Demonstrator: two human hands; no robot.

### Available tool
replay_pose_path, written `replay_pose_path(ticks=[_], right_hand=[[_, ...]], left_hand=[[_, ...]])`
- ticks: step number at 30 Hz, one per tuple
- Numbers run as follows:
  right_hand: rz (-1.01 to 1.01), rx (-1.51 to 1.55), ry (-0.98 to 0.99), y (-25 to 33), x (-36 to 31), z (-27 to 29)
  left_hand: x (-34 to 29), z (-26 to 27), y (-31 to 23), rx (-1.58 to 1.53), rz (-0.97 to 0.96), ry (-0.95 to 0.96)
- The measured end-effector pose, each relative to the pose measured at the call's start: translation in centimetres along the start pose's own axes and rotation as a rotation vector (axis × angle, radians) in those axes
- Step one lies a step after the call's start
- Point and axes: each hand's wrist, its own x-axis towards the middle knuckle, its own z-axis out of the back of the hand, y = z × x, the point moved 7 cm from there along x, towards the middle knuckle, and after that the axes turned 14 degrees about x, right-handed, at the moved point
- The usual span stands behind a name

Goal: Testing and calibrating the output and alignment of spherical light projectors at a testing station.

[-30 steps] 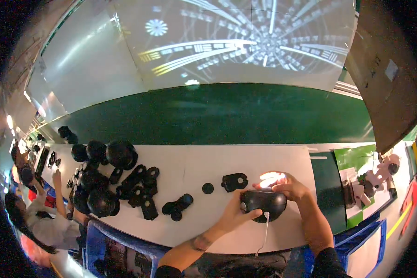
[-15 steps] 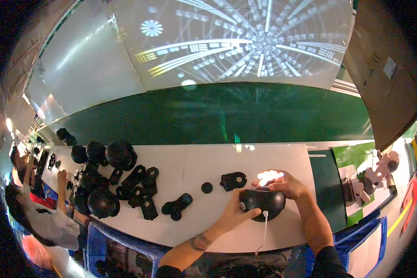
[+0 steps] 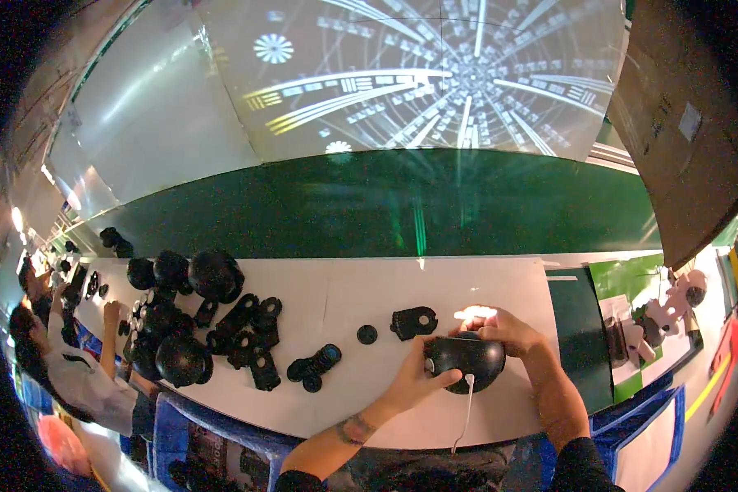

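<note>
Over the white tabletop I hold a round black projector lamp (image 3: 477,366) with a white cable (image 3: 468,410) plugged into its near side. My left hand (image 3: 416,371) is wrapped round its left side, thumb pressed beside the plug. At the lamp's far right edge my right hand (image 3: 507,329) has its fingers curled by the glowing front, which lights the fingertips; the front itself is hidden. Just beyond lie a flat black part with a round hole (image 3: 414,322) and a small black disc (image 3: 367,334). A bright radial pattern (image 3: 471,78) shines on the board ahead.
Several round black housings (image 3: 180,359) crowd the left of the table, with a heap of black brackets (image 3: 250,332) and a few black lens rings (image 3: 314,367) beside them. A co-worker (image 3: 90,369) sits at far left. White parts (image 3: 664,307) lie at right; a brown cardboard sheet (image 3: 672,123) hangs above.
The projected pattern has become sharper and shifted slightly. My right fingers have moved a little at the lamp's front; my left hand stays put. The co-worker at left has shifted.
</note>
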Motion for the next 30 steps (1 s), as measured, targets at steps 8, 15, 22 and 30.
replay_pose_path(ticks=[8, 15, 22, 30], right_hand=[[-0.012, 0.015, -0.128, -0.1, 0.4, -0.2], [0.031, 0.035, -0.071, 0.1, 0.3, -0.7], [0.017, 0.032, -0.078, 0.6, 0.5, -1.5], [0.004, -0.06, -0.09, 0.8, 0.3, -1.3]], left_hand=[[0.3, 0.4, -0.1, -0.003, -0.009, 0.008], [-0.1, 0.6, -0.3, -0.024, -0.015, 0.009], [-0.2, 0.7, -0.1, -0.04, -0.019, -0.002], [-0.2, 0.7, 0.7, 0.058, -0.032, -0.021]])
